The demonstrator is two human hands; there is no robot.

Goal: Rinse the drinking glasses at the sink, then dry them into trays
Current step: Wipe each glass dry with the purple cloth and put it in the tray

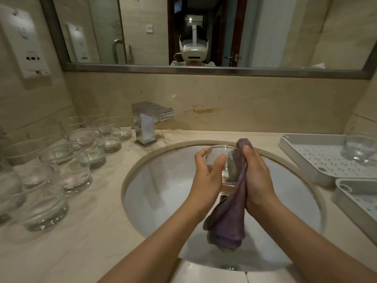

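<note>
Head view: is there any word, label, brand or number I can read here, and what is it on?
No text here is legible.
Wall panel on the left: small dark marks, too blurred to read.
Its reflection in the mirror: equally unreadable.
Headset in the mirror: no readable brand.
Tap, drinking glasses, purple cloth and trays: no lettering visible.
</note>
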